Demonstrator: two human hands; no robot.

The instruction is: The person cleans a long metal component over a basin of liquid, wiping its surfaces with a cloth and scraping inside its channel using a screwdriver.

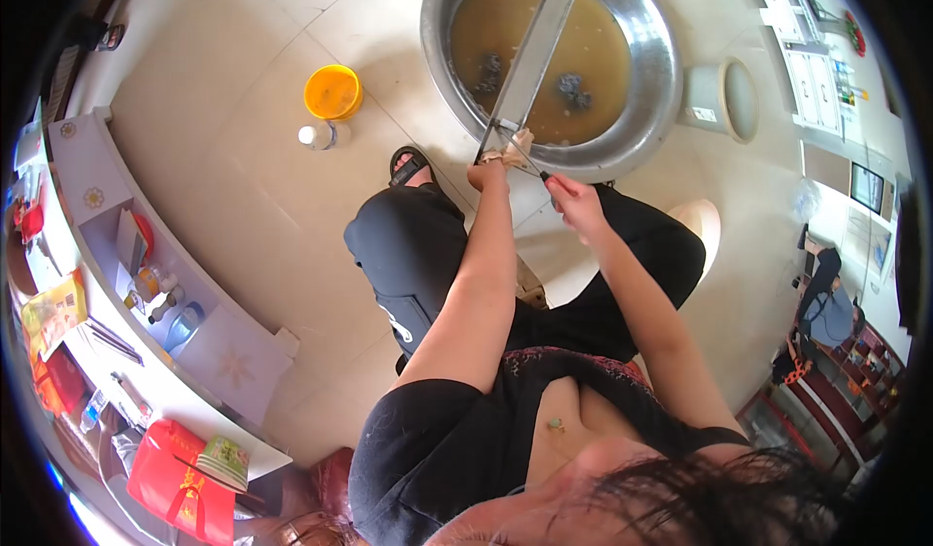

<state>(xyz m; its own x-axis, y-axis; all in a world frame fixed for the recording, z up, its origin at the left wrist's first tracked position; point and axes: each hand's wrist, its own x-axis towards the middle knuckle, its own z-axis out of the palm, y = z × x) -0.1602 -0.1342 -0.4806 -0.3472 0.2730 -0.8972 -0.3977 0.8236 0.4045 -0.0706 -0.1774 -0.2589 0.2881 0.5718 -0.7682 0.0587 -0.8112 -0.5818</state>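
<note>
A long metal channel [540, 51] lies slanted across a big round metal basin [661, 70]. The basin holds brownish water with dark grey clumps [573, 90] in it. At the channel's near end, my left hand [489, 175] is closed on a crumpled beige cloth [519, 146]. My right hand [575, 204] grips the dark and red handle of a thin metal tool [526, 158], whose shaft points up and left to the channel's end. The tool's tip is too small to make out.
A yellow bucket [332, 92] and a white-capped bottle [323, 137] stand on the floor left of the basin. A pale bucket [741, 101] is at its right. Shelves [233, 352] curve along the left. Another person [826, 298] is at the far right.
</note>
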